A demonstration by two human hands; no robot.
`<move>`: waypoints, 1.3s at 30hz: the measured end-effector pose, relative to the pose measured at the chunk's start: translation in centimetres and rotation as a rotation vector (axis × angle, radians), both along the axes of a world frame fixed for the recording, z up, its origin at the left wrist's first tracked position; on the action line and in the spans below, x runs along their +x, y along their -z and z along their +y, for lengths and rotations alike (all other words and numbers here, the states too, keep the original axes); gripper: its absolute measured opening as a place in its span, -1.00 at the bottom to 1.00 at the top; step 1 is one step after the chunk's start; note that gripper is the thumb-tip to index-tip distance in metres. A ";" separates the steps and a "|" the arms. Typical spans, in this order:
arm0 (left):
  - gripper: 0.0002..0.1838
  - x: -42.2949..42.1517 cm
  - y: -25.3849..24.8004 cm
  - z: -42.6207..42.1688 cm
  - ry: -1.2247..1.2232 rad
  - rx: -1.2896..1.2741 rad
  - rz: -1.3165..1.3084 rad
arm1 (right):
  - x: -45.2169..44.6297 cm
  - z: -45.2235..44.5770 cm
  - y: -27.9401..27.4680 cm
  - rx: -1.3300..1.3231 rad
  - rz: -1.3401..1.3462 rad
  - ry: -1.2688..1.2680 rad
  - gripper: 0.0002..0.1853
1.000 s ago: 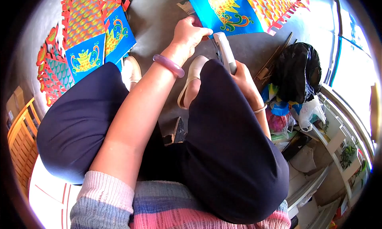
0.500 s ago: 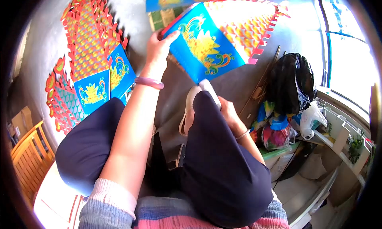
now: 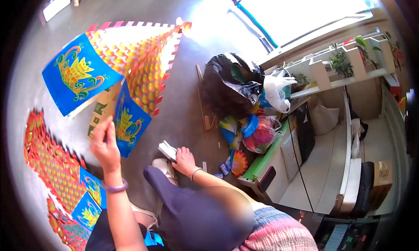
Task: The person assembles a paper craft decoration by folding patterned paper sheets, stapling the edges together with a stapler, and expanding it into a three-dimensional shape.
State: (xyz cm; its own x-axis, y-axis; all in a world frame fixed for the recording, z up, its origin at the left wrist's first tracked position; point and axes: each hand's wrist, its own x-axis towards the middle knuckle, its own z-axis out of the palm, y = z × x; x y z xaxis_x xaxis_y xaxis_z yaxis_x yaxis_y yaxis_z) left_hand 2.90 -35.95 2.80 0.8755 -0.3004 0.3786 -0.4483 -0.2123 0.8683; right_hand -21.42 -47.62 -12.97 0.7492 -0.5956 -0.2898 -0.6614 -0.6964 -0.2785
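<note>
My left hand is closed in a pinch at the near edge of a folded paper decoration, where its two blue panels meet. The panels bear a yellow crown pattern, and the body has red and yellow scales with fringed edges. It hangs partly opened, with a tan and green inner side showing between the panels. Low by my shoe, my right hand grips a slim white object whose kind I cannot make out. Several similar scaled decorations lie on the floor at the left.
A black plastic bag and a white bag stand at the right, above colourful wrapped items. Thin sticks lie on the floor beside them. Further right are a white planter fence and a cardboard box.
The view has turned to the right. The held decoration now hangs with two blue panels spread apart, and my left hand grips it lower down. My right hand keeps the white object near my shoe.
</note>
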 end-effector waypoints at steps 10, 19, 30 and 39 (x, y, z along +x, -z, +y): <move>-0.79 -3.6 11.3 1.3 0.156 0.087 0.434 | 4.0 -0.1 -1.2 0.277 -0.334 0.188 -0.54; -0.72 -4.7 12.9 1.4 0.354 -0.128 1.033 | 15.0 -1.2 -5.6 0.478 -0.617 0.154 -0.66; -0.40 -6.3 11.0 2.8 0.028 -0.815 1.131 | 15.2 -1.9 -6.1 0.279 -0.498 0.217 -0.84; -0.60 -2.7 9.5 2.5 -0.148 -0.658 0.972 | 15.1 -2.1 -3.7 0.463 -0.687 0.442 -0.81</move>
State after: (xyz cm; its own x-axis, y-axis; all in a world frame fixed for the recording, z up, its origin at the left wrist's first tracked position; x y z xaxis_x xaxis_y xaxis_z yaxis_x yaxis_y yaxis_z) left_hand 0.17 -33.45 -6.71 0.8912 -0.1680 -0.4213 0.4519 0.4088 0.7929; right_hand -6.29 -49.72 -9.27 0.5773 -0.8031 -0.1475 -0.4274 -0.1433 -0.8926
